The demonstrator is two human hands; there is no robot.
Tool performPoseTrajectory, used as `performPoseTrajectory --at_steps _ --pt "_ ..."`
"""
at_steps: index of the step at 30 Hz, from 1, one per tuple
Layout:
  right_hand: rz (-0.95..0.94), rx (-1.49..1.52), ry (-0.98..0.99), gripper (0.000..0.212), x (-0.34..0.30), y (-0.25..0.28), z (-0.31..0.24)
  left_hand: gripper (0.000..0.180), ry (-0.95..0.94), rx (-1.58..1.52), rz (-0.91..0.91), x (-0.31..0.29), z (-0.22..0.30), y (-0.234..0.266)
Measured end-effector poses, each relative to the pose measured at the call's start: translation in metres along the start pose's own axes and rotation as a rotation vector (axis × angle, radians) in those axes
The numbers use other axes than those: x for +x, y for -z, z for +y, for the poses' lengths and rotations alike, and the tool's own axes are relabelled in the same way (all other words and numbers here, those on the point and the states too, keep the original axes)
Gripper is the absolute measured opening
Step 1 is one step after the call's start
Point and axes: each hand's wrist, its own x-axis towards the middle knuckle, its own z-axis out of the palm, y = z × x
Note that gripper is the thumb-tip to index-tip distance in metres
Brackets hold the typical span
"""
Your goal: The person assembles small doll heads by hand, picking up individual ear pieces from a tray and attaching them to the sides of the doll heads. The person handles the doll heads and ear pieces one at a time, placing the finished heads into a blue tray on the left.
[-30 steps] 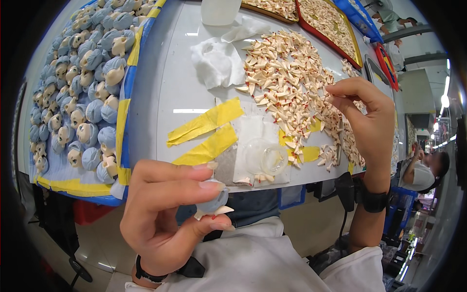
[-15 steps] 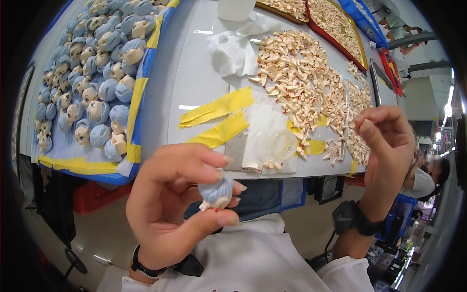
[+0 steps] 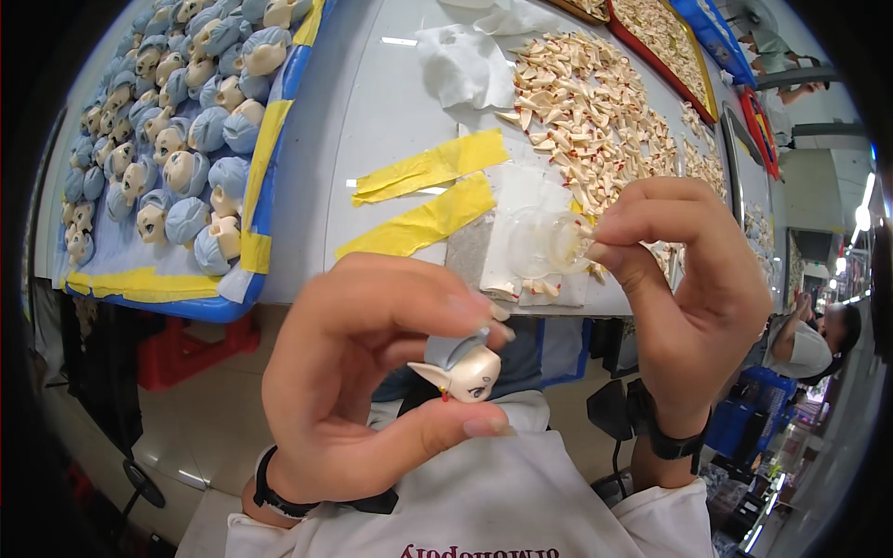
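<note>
My left hand (image 3: 372,372) pinches a small doll head (image 3: 465,367) with blue-grey hair, a cream face and a pointed ear, held low in front of my chest. My right hand (image 3: 684,288) is raised just to its right, thumb and forefinger pressed together on a tiny cream ear piece that I can barely make out. Right behind those fingertips a small clear plastic cup (image 3: 549,244) sits on the white table (image 3: 372,121). A large heap of cream pointed ear pieces (image 3: 595,112) with red marks lies beyond it.
Rows of blue-haired doll heads (image 3: 177,139) fill a blue mat edged with yellow tape at the left. Yellow tape strips (image 3: 428,195) and white tissue (image 3: 465,60) lie on the table. Red trays of more pieces (image 3: 670,42) stand far right. Another person (image 3: 814,339) sits at the right.
My right hand came down from the heap of ear pieces toward the doll head. My left hand turned the head so its face and ear now show.
</note>
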Motion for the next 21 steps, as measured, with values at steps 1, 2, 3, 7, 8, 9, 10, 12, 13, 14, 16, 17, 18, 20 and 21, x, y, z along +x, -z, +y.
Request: performPoseTrajectory --at_steps 1,2,3,7,8,9,10,12,13,14,16,17,18,20,21 --pt "-0.009 -0.081 0.040 0.019 0.001 0.000 -0.001 0.031 -0.111 0.135 -0.093 0.003 -0.004 0.009" --pt "-0.021 -0.159 0.063 0.019 0.001 0.003 -0.003 0.031 -0.196 0.201 -0.155 0.006 -0.008 0.015" --pt "-0.022 -0.202 0.077 0.019 0.001 0.003 -0.004 0.032 -0.284 0.259 -0.213 0.009 -0.012 0.020" --pt "0.004 -0.260 0.096 0.019 -0.001 -0.001 -0.006 0.036 -0.351 0.202 -0.298 0.013 -0.020 0.026" --pt "0.002 -0.243 0.098 0.019 0.000 -0.002 -0.006 0.036 -0.281 0.169 -0.268 0.012 -0.018 0.024" --pt "0.001 -0.236 0.097 0.018 0.001 -0.002 -0.007 0.036 -0.213 0.132 -0.234 0.011 -0.015 0.022" --pt "0.000 -0.228 0.096 0.018 0.001 -0.003 -0.008 0.035 -0.104 0.069 -0.163 0.008 -0.009 0.013" --pt "0.013 -0.196 0.088 0.016 0.000 -0.004 -0.008 0.036 -0.019 -0.020 -0.079 0.006 -0.006 0.003" --pt "0.024 -0.159 0.083 0.015 0.000 -0.004 -0.008 0.037 0.021 -0.066 -0.034 0.004 -0.004 -0.002" --pt "0.048 -0.086 0.074 0.014 -0.003 -0.004 -0.005 0.038 0.000 -0.098 -0.036 0.004 -0.007 -0.001" --pt "0.065 0.092 0.054 0.014 -0.007 -0.003 -0.005 0.039 -0.050 -0.092 -0.046 0.003 -0.014 -0.001" --pt "0.059 0.200 0.044 0.014 -0.010 -0.001 -0.008 0.040 -0.079 -0.051 -0.054 0.003 -0.016 0.000" --pt "0.051 0.273 0.025 0.015 -0.013 -0.001 -0.012 0.041 -0.088 -0.032 -0.049 0.002 -0.016 0.000" --pt "0.032 0.383 -0.021 0.016 -0.020 -0.006 -0.020 0.043 -0.088 -0.018 -0.022 0.000 -0.018 -0.002" --pt "0.040 0.410 -0.029 0.016 -0.023 -0.011 -0.022 0.044 -0.064 -0.024 0.009 -0.001 -0.018 -0.004"
